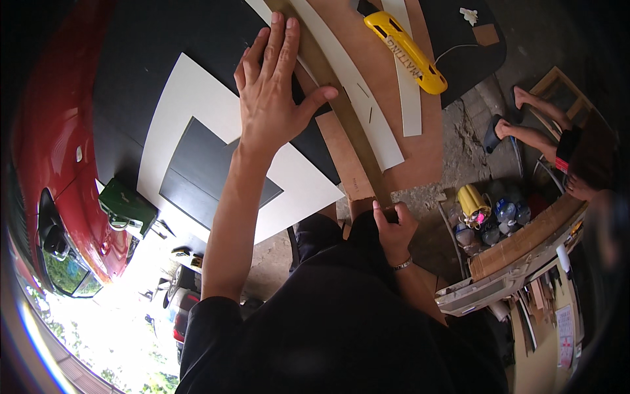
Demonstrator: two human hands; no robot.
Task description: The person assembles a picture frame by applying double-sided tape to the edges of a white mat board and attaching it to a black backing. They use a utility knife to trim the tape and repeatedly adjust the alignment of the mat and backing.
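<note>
My left hand (272, 88) lies flat with fingers spread, pressing down on a long brownish straightedge (344, 115) that runs diagonally across a dark board (197, 39). My right hand (392, 226) is closed near the straightedge's lower end; a small tool may be in it, but I cannot make it out. A brown cardboard strip (342, 154) lies beside the straightedge. A white mat frame (190, 98) with a dark rectangular opening rests left of my left arm.
A yellow tool (407, 52) lies on brown board at the top. White strips (410, 98) sit near it. A green box (128, 205) is at left beside a red car (46, 144). Another person's bare legs (535, 121) are at right, above a crate of containers (489, 220).
</note>
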